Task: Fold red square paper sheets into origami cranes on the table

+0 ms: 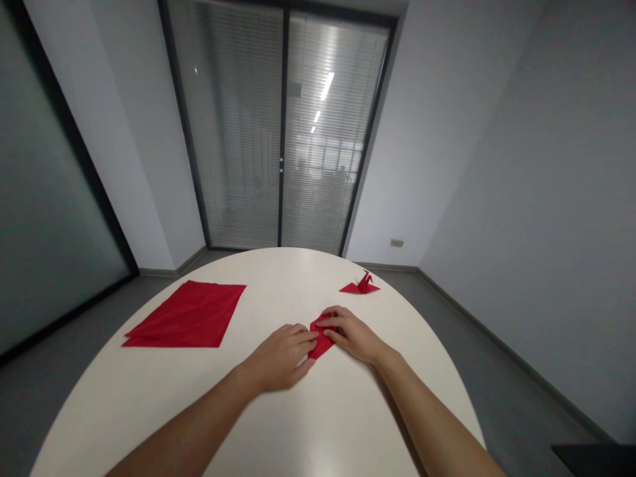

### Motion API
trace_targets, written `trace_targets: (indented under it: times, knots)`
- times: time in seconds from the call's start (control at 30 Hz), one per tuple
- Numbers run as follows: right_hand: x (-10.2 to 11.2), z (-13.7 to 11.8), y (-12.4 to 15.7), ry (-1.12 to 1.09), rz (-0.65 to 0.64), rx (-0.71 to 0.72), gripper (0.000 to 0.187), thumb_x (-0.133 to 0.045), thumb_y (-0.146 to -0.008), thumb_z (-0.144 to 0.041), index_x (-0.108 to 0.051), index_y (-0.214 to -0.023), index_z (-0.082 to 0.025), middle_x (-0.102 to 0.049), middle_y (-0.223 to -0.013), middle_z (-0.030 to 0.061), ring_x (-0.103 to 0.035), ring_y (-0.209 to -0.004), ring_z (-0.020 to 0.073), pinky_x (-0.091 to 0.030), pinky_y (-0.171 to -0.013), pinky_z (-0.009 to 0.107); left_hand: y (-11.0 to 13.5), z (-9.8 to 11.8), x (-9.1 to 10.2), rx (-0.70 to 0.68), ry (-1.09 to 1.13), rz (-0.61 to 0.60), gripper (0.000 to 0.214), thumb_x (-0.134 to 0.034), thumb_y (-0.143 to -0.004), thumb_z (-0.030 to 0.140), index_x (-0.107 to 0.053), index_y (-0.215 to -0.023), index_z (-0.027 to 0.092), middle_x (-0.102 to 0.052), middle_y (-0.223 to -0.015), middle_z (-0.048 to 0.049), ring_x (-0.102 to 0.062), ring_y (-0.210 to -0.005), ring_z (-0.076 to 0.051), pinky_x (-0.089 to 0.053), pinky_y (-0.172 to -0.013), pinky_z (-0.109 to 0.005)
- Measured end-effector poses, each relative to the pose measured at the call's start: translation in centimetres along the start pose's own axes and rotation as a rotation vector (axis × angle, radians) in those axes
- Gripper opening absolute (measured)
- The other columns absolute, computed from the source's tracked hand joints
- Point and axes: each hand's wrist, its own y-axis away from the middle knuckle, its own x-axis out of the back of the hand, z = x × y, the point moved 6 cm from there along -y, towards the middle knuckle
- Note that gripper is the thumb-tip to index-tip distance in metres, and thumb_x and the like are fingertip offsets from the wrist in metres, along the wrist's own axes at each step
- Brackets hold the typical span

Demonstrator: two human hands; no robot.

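A small piece of folded red paper (320, 345) lies on the table in front of me, partly covered by my fingers. From the left, my left hand (284, 354) grips its edge between the thumb, low down, and the fingers above. My right hand (354, 331) holds the same paper from the right, its bent fingers pressed over the top part. Beyond the right hand stands a red origami crane (364, 285) with its wings spread. How the covered folds run is hidden.
Red paper sheets (191, 315) lie stacked, slightly askew, at the left of the round white table (298, 424). Past its far edge are a glass door with blinds (283, 132) and grey walls. A dark object (596, 458) shows at the lower right corner.
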Motion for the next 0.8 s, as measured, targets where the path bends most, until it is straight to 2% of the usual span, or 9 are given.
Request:
trace_targets:
  times: [0.13,0.23,0.37,0.6,0.8]
  knots:
    - [-0.1,0.3,0.0,0.059,-0.01,-0.003,0.027,-0.059,-0.096,-0.024,-0.075,-0.118,-0.028,-0.063,-0.126,0.0095,-0.057,-0.118,0.0251,-0.045,-0.107,0.043,-0.1,0.3,0.3,-0.015,-0.011,0.02,0.021,-0.055,-0.094,0.025,-0.07,-0.108,0.02,-0.072,-0.121,-0.0054,-0.062,-0.109,-0.024,-0.049,-0.097,-0.042]
    - [-0.2,0.4,0.1,0.08,-0.004,0.013,0.027,-0.058,-0.097,-0.025,-0.075,-0.118,-0.028,-0.064,-0.126,0.0091,-0.058,-0.118,0.025,-0.044,-0.108,0.043,-0.3,0.4,0.5,0.006,-0.017,0.009,0.025,-0.055,-0.092,0.024,-0.067,-0.115,0.019,-0.074,-0.111,-0.0058,-0.065,-0.102,-0.024,-0.051,-0.088,-0.04]
    - [-0.3,0.6,0.1,0.101,0.019,0.031,0.027,-0.057,-0.097,-0.024,-0.074,-0.118,-0.027,-0.067,-0.124,0.0085,-0.059,-0.117,0.0244,-0.045,-0.108,0.043,-0.3,0.4,0.5,-0.031,-0.019,0.025,0.025,-0.055,-0.094,0.024,-0.068,-0.115,0.022,-0.073,-0.12,-0.0045,-0.065,-0.106,-0.023,-0.051,-0.09,-0.039]
    - [-0.2,0.2,-0.1,0.236,0.024,0.067,0.03,-0.054,-0.097,-0.019,-0.071,-0.122,-0.024,-0.069,-0.122,0.0084,-0.059,-0.118,0.0255,-0.046,-0.105,0.046,-0.2,0.2,-0.1,-0.043,-0.045,-0.005,0.023,-0.056,-0.094,0.026,-0.069,-0.111,0.02,-0.074,-0.117,-0.0055,-0.066,-0.104,-0.024,-0.051,-0.089,-0.04]
    - [-0.8,-0.6,0.0,0.233,-0.042,0.066,0.046,-0.048,-0.092,-0.007,-0.065,-0.132,-0.02,-0.061,-0.139,0.0122,-0.055,-0.13,0.0249,-0.043,-0.113,0.045,-0.2,0.4,0.2,-0.036,-0.067,-0.05,0.025,-0.054,-0.095,0.026,-0.065,-0.118,0.021,-0.074,-0.113,-0.0054,-0.065,-0.102,-0.024,-0.052,-0.088,-0.039]
